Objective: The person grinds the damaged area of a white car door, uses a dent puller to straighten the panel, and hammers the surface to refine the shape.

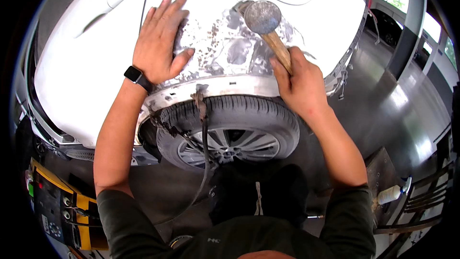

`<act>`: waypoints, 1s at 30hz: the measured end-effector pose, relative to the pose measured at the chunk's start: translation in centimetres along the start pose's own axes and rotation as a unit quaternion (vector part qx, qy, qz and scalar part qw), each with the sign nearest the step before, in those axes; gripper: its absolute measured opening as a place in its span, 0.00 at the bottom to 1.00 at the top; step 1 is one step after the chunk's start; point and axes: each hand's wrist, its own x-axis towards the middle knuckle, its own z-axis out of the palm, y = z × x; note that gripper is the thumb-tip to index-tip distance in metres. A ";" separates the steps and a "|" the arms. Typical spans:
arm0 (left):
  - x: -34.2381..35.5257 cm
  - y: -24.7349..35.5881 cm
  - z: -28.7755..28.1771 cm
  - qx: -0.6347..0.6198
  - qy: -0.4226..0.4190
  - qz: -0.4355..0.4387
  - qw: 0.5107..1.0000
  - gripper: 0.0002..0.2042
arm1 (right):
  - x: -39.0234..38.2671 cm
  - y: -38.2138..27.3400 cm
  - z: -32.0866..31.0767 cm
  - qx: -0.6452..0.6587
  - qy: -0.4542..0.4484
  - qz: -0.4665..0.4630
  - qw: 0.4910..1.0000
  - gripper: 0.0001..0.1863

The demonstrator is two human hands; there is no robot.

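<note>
My right hand [303, 82] grips the wooden handle of a hammer [263, 17]. Its round, worn metal head is over the scraped rear quarter panel [238, 50] of a white car; whether it touches the metal I cannot tell. Flat against the panel lies my left hand [160, 43], fingers stretched and thumb apart, at the left edge of the bare, dented patch. Below both hands runs the wheel arch lip [249, 82], with a clamp [199, 100] and its black cable fixed on it. Under the arch sits the tyre [227, 110] with a spoked alloy wheel.
A yellow and black machine [60, 211] with cables stands at lower left. On the right, a white bottle [390, 194] with a pump top rests near a metal plate [383, 165] and a slatted rack [429, 196]. A pillar [407, 33] rises from the shiny grey floor at upper right.
</note>
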 end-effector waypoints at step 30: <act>5.1 8.4 1.6 -0.070 -0.085 0.096 0.989 0.43 | -13.0 3.7 -0.8 0.287 0.102 0.192 0.933 0.12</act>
